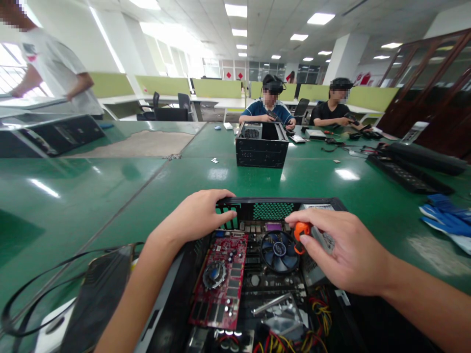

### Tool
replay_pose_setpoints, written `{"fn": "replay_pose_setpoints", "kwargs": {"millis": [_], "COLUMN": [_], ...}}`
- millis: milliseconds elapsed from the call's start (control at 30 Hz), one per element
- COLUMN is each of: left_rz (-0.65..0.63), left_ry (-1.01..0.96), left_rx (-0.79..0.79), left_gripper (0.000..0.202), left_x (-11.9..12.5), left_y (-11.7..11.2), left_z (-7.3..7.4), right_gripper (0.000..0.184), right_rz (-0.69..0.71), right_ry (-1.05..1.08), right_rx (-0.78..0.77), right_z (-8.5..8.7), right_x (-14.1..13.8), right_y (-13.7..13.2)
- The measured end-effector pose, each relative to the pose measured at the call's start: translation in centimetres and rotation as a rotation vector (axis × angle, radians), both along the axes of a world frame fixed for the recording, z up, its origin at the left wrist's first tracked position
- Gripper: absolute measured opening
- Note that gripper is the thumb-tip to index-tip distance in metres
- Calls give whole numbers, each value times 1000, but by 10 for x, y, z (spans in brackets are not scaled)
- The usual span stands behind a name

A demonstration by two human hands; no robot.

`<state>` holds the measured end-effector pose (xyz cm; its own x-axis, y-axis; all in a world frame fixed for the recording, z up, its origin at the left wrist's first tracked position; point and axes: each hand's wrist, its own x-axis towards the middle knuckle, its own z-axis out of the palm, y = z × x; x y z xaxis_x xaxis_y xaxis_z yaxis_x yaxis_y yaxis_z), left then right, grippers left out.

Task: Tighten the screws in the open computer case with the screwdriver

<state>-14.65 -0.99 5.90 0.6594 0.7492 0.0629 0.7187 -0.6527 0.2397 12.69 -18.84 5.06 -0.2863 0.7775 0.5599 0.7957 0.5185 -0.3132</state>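
Observation:
An open black computer case [279,202] lies on the green table in front of me. Inside it sit a red graphics card [221,279], a blue-bladed cooler fan [280,251] and bundles of coloured wires [316,314]. My left hand [196,215] rests on the case's far left rim, fingers curled over the edge. My right hand [344,252] is closed round an orange-handled screwdriver [302,230], held above the fan near the case's right side.
A second black case [262,144] stands mid-table. Two seated people face me behind it; another person stands far left. Black panels [408,174] and blue gloves [447,220] lie right. A dark panel with black cables [99,289] lies at my left.

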Motion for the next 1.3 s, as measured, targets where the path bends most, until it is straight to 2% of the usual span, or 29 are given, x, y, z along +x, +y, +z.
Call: {"fn": "replay_pose_setpoints", "kwargs": {"millis": [133, 300, 533, 933, 1133, 1300], "left_rz": [1, 4, -7, 2, -4, 4], "left_ry": [0, -3, -14, -14, -8, -7], "left_rx": [-8, -5, 0, -5, -5, -6], "left_gripper": [54, 52, 51, 51, 52, 51], "left_x": [-1, -1, -1, 0, 1, 0], "left_y": [0, 0, 1, 0, -1, 0], "left_z": [0, 1, -2, 0, 1, 0], "right_gripper": [4, 10, 29, 30, 20, 24], "right_rz": [-10, 35, 252, 270, 272, 279], "right_ry": [-1, 10, 0, -18, -40, -51], "right_rx": [6, 58, 104, 88, 96, 98], "right_z": [0, 1, -2, -1, -3, -3], "right_x": [-2, -3, 0, -1, -2, -2], "right_y": [3, 3, 2, 2, 7, 6]}}
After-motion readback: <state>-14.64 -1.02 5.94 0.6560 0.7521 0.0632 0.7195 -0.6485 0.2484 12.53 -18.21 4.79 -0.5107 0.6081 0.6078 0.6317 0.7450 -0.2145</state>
